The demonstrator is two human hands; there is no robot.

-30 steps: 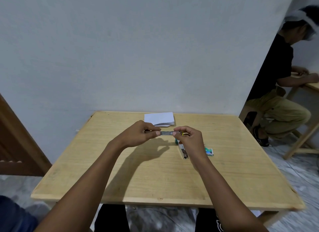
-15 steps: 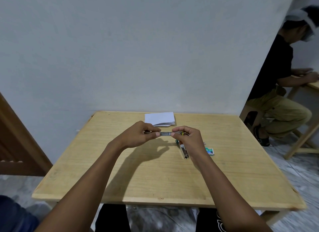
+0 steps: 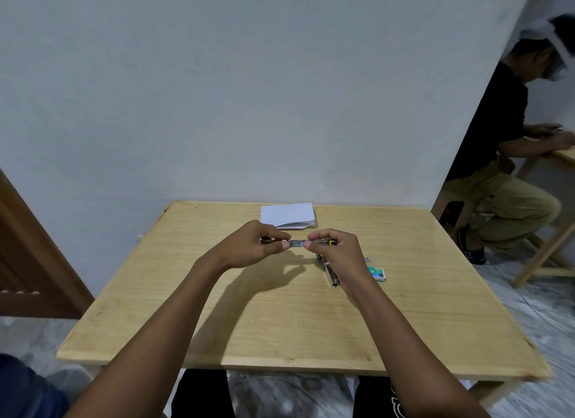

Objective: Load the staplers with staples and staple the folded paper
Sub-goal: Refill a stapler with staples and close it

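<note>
Stapler (image 3: 297,242): I see it held level in the air between both hands, with only a short metal section showing between them. My left hand (image 3: 249,246) pinches its left end, thumb underneath and fingers curled over. My right hand (image 3: 339,252) pinches the right end, where a yellow part shows.

Change noted: compared with a second ago, the right hand has closed in toward the left, and the exposed section between the fingertips is shorter. The left hand has held its place. I judge this as the staple strip or the magazine being pushed home. The loading step for this unit is therefore near its end, though I cannot tell whether the strip is fully seated.

A second stapler (image 3: 331,273) lies on the table (image 3: 217,324) just below the right hand, partly hidden by the wrist. The staple box (image 3: 377,273) sits just to the right of that wrist. The folded paper (image 3: 287,215) lies beyond both hands, untouched; stapling is not yet started.
</note>
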